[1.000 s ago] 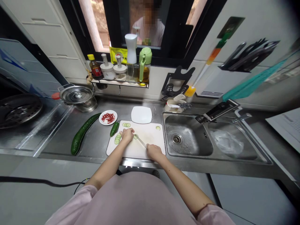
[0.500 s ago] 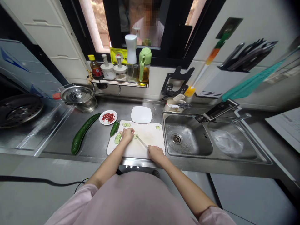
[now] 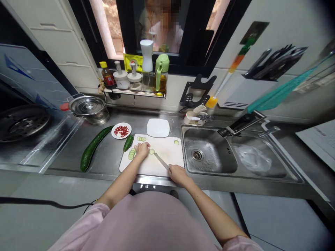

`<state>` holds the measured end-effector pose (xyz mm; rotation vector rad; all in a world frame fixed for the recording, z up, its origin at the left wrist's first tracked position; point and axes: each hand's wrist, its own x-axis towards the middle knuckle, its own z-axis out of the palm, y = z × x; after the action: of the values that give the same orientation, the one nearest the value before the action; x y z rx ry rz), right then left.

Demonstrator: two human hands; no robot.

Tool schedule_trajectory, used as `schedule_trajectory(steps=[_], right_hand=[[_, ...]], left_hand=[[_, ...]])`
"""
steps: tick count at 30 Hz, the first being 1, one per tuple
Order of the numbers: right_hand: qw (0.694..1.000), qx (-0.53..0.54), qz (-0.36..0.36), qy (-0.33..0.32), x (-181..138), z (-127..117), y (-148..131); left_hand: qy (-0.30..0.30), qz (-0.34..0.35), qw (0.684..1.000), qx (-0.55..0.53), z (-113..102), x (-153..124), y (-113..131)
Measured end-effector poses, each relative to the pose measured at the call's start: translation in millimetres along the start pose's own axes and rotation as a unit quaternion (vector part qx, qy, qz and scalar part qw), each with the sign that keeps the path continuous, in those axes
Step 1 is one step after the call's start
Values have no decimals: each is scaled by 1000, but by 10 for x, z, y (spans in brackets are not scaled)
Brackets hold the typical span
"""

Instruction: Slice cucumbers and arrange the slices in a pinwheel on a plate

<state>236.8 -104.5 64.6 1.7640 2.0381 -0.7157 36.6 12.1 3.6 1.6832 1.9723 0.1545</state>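
A white cutting board (image 3: 164, 158) lies on the steel counter left of the sink. My left hand (image 3: 142, 150) is curled over a cucumber piece on the board, with cut slices (image 3: 131, 154) stacked beside it and one slice (image 3: 151, 151) just to its right. My right hand (image 3: 177, 173) is closed on the handle of a knife (image 3: 161, 161), whose blade points toward the left hand. More slices (image 3: 141, 138) lie at the board's far edge and one (image 3: 176, 142) at its far right corner. A cucumber half (image 3: 128, 143) rests by the board's left edge.
A whole cucumber (image 3: 93, 147), a small plate of red chilli (image 3: 121, 130), a white square plate (image 3: 157, 127) and a lidded pot (image 3: 89, 108) sit on the counter. A steel sink (image 3: 209, 155) is on the right. Bottles stand on a shelf (image 3: 133, 91). A person is outside the window.
My right hand has drawn the knife back toward me and to the right, away from the left hand. A slice now lies free beside the left hand.
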Motion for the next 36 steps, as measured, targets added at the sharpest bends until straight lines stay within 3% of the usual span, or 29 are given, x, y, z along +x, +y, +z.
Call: schedule_trajectory(steps=[6, 10, 23, 31, 36], right_hand=[[995, 31, 59, 71, 76, 29, 234], [992, 17, 98, 82, 168, -11, 284], [990, 9, 100, 95, 283, -81, 273], [991, 2, 98, 95, 304, -48, 281], [991, -3, 98, 94, 314, -41, 277]], left_hand=[[-6, 8, 1000, 3, 23, -59, 2], [-2, 38, 999, 17, 68, -155, 4], [2, 40, 999, 16, 42, -223, 69], [37, 0, 998, -57, 28, -310, 36], [61, -36, 986, -153, -5, -467, -187]])
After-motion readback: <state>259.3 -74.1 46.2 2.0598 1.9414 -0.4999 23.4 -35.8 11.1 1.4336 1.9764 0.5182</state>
